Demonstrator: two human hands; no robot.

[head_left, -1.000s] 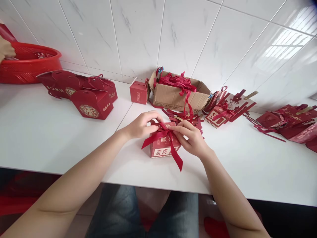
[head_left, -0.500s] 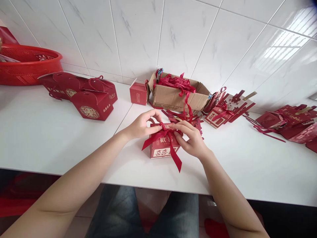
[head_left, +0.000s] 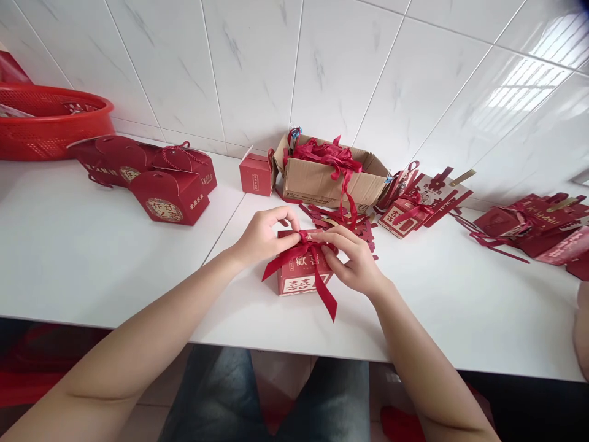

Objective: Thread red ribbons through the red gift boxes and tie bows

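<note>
A small red gift box [head_left: 299,268] with Chinese characters stands on the white table in front of me. Over its top runs a dark red ribbon [head_left: 325,294], knotted in the middle, with two tails hanging at the front. My left hand [head_left: 271,236] is closed, thumb and index finger pinching the ribbon near the knot. From the other side my right hand [head_left: 352,255] is closed on the ribbon too, fingers resting over the top of the box. Part of the knot is hidden by my fingertips.
Behind the box, a cardboard box [head_left: 322,187] holds loose red ribbons [head_left: 326,153]. Flat red strips [head_left: 365,230] lie before it. Red gift boxes [head_left: 172,190] stand at left, others [head_left: 400,215] at right. A red basket [head_left: 55,132] is far left. Another person's arm [head_left: 583,328] shows at the right edge.
Both hands stay at the ribbon, and my left fingers have closed in slightly lower at the knot. Another person's arm has come into view at the right edge.
</note>
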